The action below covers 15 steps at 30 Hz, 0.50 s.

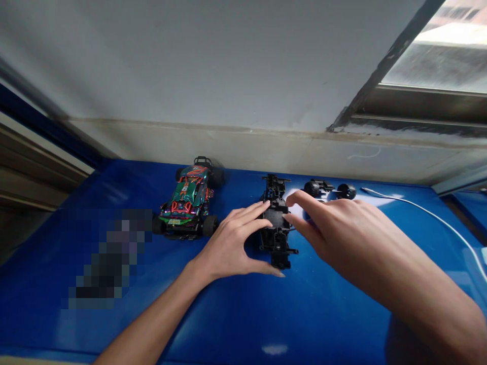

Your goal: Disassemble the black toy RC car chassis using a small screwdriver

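Observation:
A black toy car chassis (276, 219) lies lengthwise on the blue table between my hands. My left hand (232, 241) grips it from the left, its fingertips on the middle section and its thumb at the near end. From the right, my right hand (323, 220) has its bent index finger and thumb against the chassis's right edge. Whether a small part sits between those fingertips I cannot make out. Behind the right hand is a black axle assembly with two wheels (346, 191), partly covered by the hand.
A finished-looking green and red toy car (186, 200) stands left of the chassis. Farther left, a dark pixelated patch (110, 258) hides something on the blue table (236, 314). A white cable (426, 205) runs along the right. The grey wall (198, 66) closes off the back.

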{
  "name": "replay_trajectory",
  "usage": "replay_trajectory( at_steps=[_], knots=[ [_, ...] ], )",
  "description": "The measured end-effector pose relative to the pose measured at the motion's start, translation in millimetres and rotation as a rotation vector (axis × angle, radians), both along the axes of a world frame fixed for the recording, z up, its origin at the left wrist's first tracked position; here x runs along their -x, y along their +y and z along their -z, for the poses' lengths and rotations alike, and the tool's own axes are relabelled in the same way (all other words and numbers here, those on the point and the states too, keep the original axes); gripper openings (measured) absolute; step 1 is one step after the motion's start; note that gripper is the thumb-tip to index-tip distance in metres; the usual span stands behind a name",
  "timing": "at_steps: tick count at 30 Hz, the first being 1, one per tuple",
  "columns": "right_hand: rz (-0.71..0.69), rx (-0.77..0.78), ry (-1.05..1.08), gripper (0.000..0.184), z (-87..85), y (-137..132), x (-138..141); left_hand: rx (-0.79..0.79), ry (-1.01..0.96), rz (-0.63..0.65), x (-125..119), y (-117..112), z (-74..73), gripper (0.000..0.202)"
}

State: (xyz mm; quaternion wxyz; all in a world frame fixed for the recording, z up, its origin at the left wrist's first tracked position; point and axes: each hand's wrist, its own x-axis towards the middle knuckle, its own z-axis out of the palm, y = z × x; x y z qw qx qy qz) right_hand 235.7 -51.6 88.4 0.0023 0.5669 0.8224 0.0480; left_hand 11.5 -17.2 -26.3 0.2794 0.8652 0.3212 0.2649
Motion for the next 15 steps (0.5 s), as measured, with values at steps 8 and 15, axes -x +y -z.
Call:
replay_trajectory(
  at_steps=[8, 15],
  knots=[
    [-0.073, 0.067, 0.143, 0.025, 0.3, 2.0, -7.3, -0.007, -0.009, 0.001, -0.8, 0.7, -0.7, 0.088],
    [-0.065, 0.003, -0.001, 0.013, 1.3, 3.1, -2.7, 0.007, -0.002, -0.002, -0.8, 0.1, -1.3, 0.086]
  ],
)
